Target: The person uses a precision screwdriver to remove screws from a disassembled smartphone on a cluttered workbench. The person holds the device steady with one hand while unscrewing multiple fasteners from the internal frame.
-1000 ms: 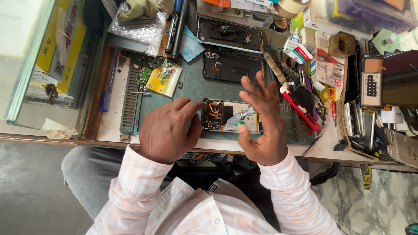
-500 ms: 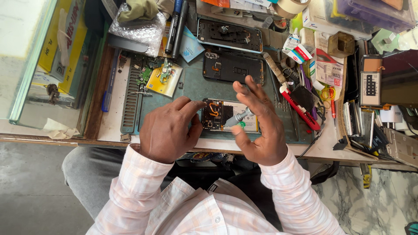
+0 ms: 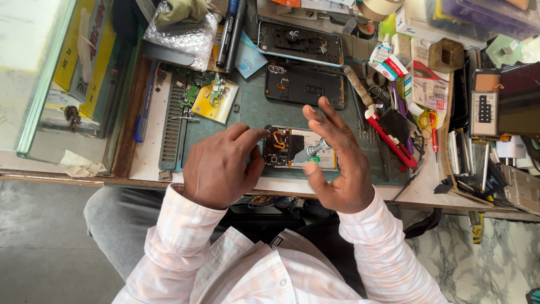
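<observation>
An opened phone (image 3: 299,148) with its back off lies on the green work mat (image 3: 253,112), showing an orange flex cable and a pale battery. My left hand (image 3: 219,166) rests on the mat with its fingertips pressing the phone's left end. My right hand (image 3: 337,163) holds a small screwdriver (image 3: 311,152) with a grey metal handle between thumb and fingers, the tip pointing into the phone's middle. Its fingers are spread upward over the phone's right half.
Two other dark phone shells lie further back, one black frame (image 3: 305,84) and one (image 3: 300,42) behind it. A yellow part with circuit pieces (image 3: 212,98) lies at the left. A red-handled tool (image 3: 391,138), pens, boxes and tape crowd the right and back.
My right hand has shifted slightly right and opened its fingers, and the screwdriver handle now shows between thumb and fingers. The left hand has stayed on the phone.
</observation>
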